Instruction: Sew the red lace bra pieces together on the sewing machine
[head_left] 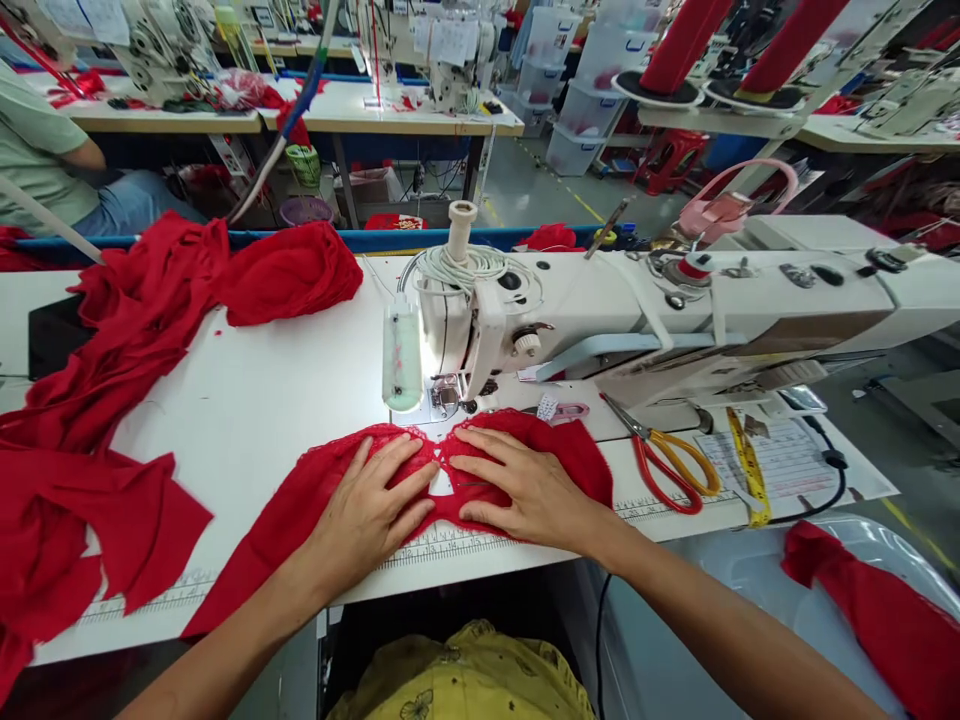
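A red lace-edged garment piece (551,432) lies spread on the white sewing table, with a small gap at its middle. My left hand (375,500) rests flat on its left part, fingers stretched toward the gap. On the right part lies my right hand (525,480), its fingers spread and pointing left. Both hands press the fabric from above and grip nothing. Just beyond the cloth is the presser foot (445,394) of the sewing machine (570,300); the garment's far edge lies close in front of it.
Scissors with red and yellow handles (667,465) and a yellow tape measure (748,470) lie right. Red fabric (142,300) is heaped left. A plastic tub (675,600) with red cloth (870,610) stands below right. Another person (45,150) sits at the far left.
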